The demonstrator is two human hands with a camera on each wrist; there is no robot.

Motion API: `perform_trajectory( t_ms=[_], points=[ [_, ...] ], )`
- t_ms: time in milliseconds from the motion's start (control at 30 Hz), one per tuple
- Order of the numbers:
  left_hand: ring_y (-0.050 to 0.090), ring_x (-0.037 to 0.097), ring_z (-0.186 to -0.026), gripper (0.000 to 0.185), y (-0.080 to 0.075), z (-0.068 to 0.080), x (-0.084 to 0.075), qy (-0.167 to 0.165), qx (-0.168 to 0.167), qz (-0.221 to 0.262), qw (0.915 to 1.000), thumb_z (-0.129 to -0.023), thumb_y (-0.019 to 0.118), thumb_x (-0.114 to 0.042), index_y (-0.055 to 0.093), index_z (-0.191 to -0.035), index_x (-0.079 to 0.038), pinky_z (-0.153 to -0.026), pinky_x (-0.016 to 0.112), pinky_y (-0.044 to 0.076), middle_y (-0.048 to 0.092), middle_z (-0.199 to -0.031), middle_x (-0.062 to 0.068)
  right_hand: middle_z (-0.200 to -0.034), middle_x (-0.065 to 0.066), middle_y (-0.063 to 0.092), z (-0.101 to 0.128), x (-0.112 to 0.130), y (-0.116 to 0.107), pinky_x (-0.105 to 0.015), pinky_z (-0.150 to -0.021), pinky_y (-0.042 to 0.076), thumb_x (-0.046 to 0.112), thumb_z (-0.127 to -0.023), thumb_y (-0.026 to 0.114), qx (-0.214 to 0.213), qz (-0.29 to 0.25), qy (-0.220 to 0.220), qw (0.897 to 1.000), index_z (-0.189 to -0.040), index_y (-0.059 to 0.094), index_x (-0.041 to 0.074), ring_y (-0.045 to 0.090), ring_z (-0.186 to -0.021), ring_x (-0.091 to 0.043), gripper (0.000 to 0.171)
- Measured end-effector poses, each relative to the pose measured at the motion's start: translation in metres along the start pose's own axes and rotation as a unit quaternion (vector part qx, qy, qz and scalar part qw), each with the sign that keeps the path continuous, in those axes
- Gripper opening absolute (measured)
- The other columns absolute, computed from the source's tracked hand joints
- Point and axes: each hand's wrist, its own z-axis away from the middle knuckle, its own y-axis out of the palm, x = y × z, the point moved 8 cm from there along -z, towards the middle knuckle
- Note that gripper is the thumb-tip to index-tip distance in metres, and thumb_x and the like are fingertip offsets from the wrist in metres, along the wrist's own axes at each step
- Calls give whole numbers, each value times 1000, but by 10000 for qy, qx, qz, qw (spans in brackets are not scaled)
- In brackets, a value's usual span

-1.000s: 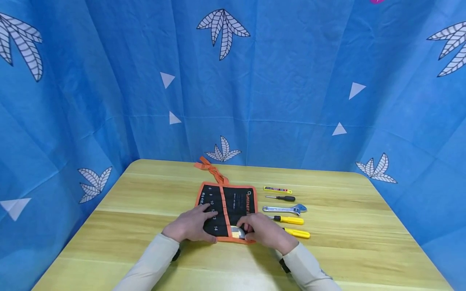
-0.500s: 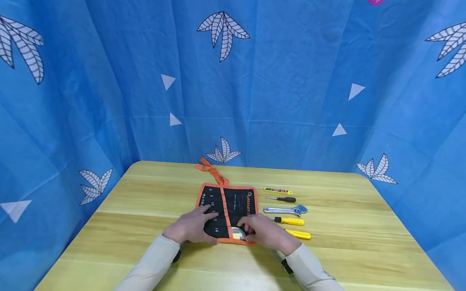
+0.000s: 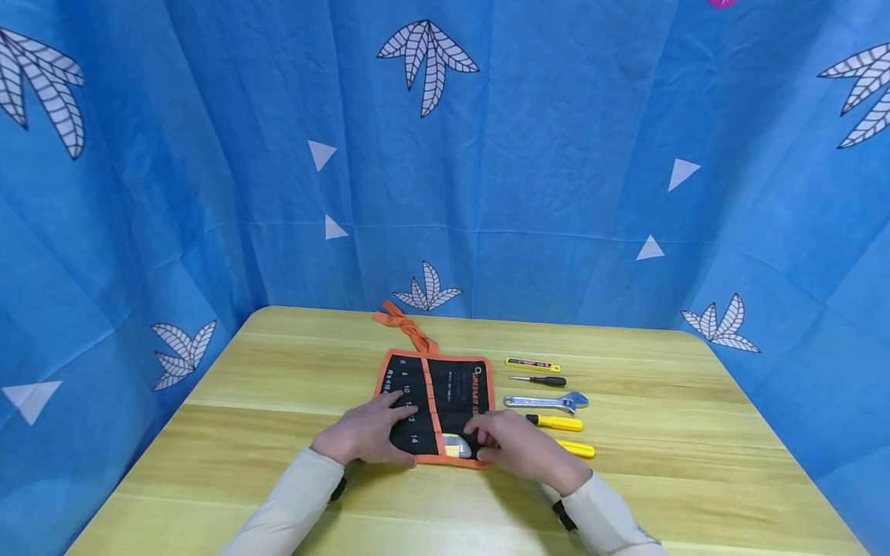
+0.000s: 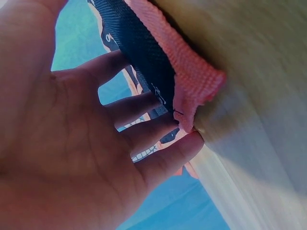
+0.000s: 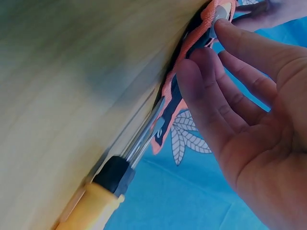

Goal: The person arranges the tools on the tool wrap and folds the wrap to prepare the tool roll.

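The black tool roll (image 3: pixel 433 401) with orange edging lies flat mid-table (image 3: pixel 278 479), right under both hands. The left hand (image 3: pixel 361 434) rests on its near left part, fingers spread and straight. The right hand (image 3: pixel 518 448) has relaxed fingers touching a small silver-and-yellow tool (image 3: pixel 453 445) at the roll's near edge, gripping nothing
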Motion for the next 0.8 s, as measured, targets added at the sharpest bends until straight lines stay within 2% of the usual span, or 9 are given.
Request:
perform_trajectory(
  t_ms=[400, 800],
  points=[
    [35, 36, -150, 86, 0, 2, -2, -65, 83, -138, 9998, -77, 83, -58, 53, -150, -25, -116, 57, 38, 35, -164, 12, -87, 4, 69, 21, -11, -15, -25, -71, 55, -1, -89, 75, -326, -49, -225, 9992, -116, 71, 2, 59, -77, -2, 27],
    [36, 37, -149, 85, -1, 3, -3, -92, 79, -89, 9999, -77, 83, -56, 54, -150, -23, -115, 58, 38, 36, -163, 13, -83, 10, 66, 40, -36, -31, -26, -70, 53, 4, -90, 75, -730, 212, -187, 9969, -113, 72, 5, 56, -74, 1, 23]
  ],
)
